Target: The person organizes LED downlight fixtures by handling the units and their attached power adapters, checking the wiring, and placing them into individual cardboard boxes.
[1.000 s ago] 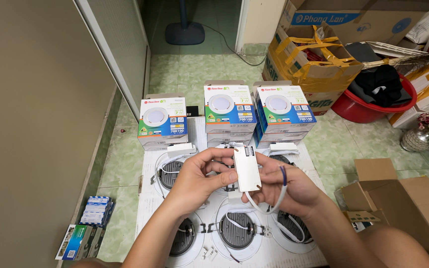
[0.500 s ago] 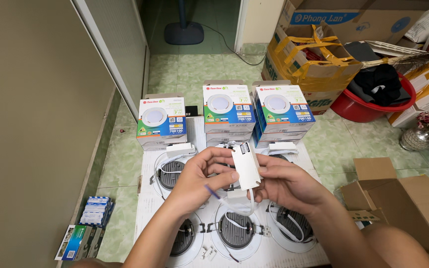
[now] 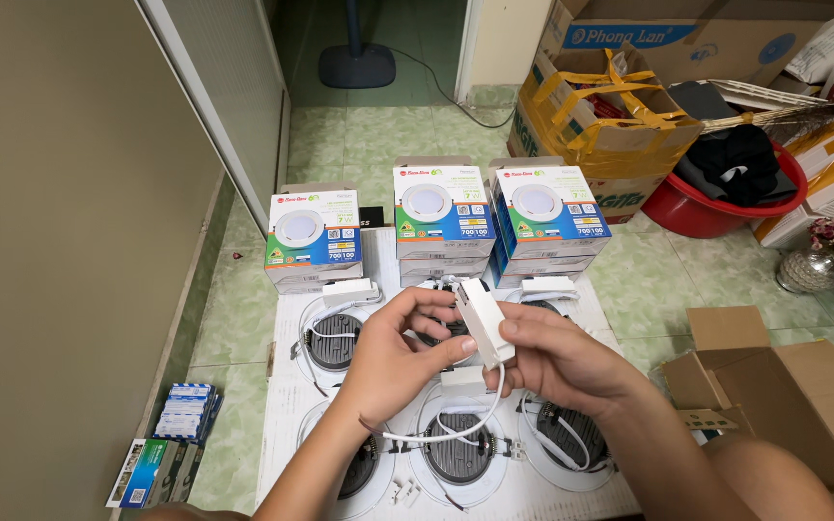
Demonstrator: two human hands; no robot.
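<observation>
Both hands hold one small white rectangular driver box (image 3: 482, 319) above a white board (image 3: 282, 425). My left hand (image 3: 393, 355) pinches its near end with fingers and thumb. My right hand (image 3: 562, 362) grips its lower side, thumb on top. A white cable (image 3: 456, 432) loops down from the box to a round downlight (image 3: 456, 453) lying face down on the board. Several more downlights, such as one (image 3: 335, 340) at the far left, lie around it with their own white boxes.
Three stacks of printed downlight cartons (image 3: 316, 232), (image 3: 441, 212), (image 3: 547, 207) stand behind the board. An open cardboard box (image 3: 774, 396) sits at right, a red basin (image 3: 726, 207) and taped cartons (image 3: 610, 125) beyond. Small blue packs (image 3: 185, 413) lie at left by the wall.
My hands have turned the white box from upright to slanted and brought it lower; the right hand shifted from under it to gripping its side.
</observation>
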